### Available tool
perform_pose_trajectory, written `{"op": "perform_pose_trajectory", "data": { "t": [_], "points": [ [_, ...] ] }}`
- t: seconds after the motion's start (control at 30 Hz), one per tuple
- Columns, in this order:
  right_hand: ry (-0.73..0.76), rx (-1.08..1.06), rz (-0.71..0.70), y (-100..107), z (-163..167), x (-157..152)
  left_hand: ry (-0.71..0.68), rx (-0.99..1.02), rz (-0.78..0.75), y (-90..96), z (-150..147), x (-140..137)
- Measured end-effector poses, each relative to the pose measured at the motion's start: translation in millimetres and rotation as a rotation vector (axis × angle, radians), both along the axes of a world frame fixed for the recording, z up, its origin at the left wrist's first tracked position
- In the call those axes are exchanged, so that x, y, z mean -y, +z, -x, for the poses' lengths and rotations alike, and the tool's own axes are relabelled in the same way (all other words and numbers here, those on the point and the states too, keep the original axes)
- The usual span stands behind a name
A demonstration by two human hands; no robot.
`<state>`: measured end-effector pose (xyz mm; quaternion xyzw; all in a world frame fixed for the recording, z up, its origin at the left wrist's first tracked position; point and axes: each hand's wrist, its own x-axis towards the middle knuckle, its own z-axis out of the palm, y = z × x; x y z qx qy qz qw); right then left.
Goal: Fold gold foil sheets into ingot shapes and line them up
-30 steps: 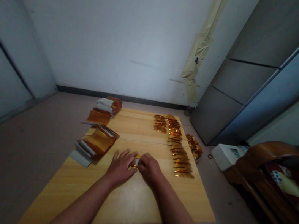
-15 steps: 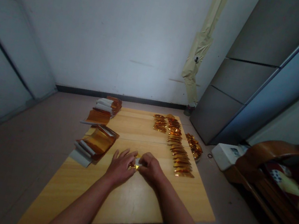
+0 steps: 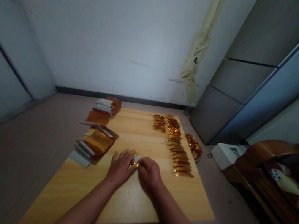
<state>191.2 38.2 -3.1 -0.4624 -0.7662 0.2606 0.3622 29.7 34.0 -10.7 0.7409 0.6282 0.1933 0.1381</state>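
Note:
A small sheet of gold foil paper (image 3: 137,158) with a pale grey back lies on the wooden table between my hands, its near edge folded over. My left hand (image 3: 122,166) grips the left part of it, thumb and fingers closing on the shiny fold. From the other side, my right hand (image 3: 149,172) pinches the fold's right end with curled fingers. Parts of the paper are hidden under both hands. Left of my hands lie fanned stacks of gold foil paper (image 3: 101,140). Over to the right, folded gold foil pieces (image 3: 182,158) stand in overlapping rows.
The wooden table (image 3: 121,207) has a seam across it. Beyond its right edge, a container of folded gold pieces (image 3: 194,147) sits low down. A white box (image 3: 225,156) and a wooden bench (image 3: 254,173) stand further right, near a grey refrigerator (image 3: 228,91).
Both hands have shifted slightly at the foil paper, the right-hand fingers curling lower over the fold. The stacks and rows have not moved.

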Motion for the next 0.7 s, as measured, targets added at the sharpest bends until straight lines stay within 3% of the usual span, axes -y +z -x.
{"op": "perform_pose_trajectory", "data": {
  "t": [0.13,0.3,0.7],
  "points": [
    [-0.005,0.262,-0.058,1.6,6.9,11.7,0.090,-0.025,-0.030,-1.7,-7.1,3.3],
    [0.012,0.442,-0.122,2.2,6.8,12.6,0.056,-0.036,-0.002,5.9,2.8,5.5],
    [0.023,0.479,-0.174,10.3,-4.0,3.6,-0.096,-0.031,-0.120,11.8,29.6,-1.0]
  ]
}}
